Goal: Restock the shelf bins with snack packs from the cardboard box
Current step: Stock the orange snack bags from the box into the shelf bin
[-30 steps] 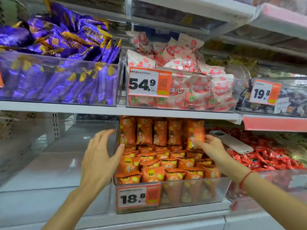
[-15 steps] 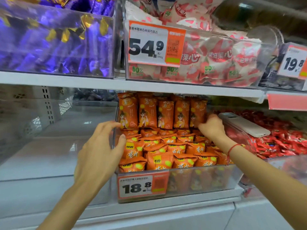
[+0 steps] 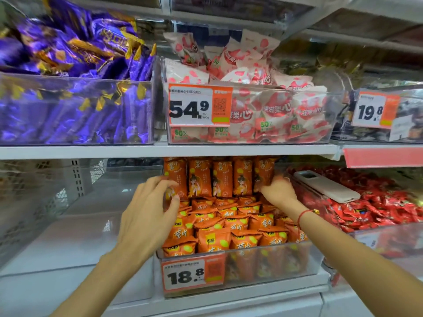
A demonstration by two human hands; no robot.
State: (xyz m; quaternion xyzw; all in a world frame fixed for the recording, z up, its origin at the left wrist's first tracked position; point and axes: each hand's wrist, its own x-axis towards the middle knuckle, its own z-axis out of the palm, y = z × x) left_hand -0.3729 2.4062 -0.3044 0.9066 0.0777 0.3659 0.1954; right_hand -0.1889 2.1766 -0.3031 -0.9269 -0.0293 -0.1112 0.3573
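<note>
step: squaring up the back row of upright orange foil snack packs in the clear plastic bin w/ the 18.8 price tag; prob. the last tidy before this bin counts as full.
how to do it well: press both row ends inward evenly, keep packs upright w/ faces forward, go light so the foil doesn't crumple or tip onto the lying packs in front.
left hand: at the bin's left wall, fingers curled round the leftmost upright pack, thumb on its front.
right hand: at the bin's right-rear corner, fingers wrapped on the rightmost upright pack; fingertips hidden behind it, so grip depth is a guess.
packs vs hands: row sits between the 2 hands, ends touching them; lying packs fill the bin's front, below both wrists.
cardboard box: not in view.
beside the bin: white slab-shaped device lies on red wrappers just right of it.
</note>
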